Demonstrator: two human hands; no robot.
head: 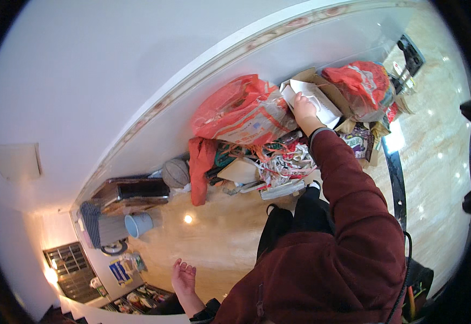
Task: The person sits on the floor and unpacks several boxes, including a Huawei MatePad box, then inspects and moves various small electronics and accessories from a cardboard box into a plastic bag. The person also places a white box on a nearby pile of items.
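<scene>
My right hand (305,108) reaches out to a white box (320,106) that sits inside an open brown cardboard carton (336,95) by the wall. Its fingers are curled at the box's near edge, and some of them are hidden. To the left of this hand bulges a large red plastic bag (239,111), partly see-through. On the other side of the carton stands another red and clear bag (359,87), filled. My left hand (184,277) hangs well away over the floor, palm up, fingers loosely bent and apart, with nothing in it.
Below the bags lie tangled strips (288,166), a flat cardboard piece (239,171) and a purple printed package (359,141). Along the wall are a red cloth (201,170), a basketball (175,173) and a light-blue bucket (139,224). A dark strip (394,190) crosses the floor.
</scene>
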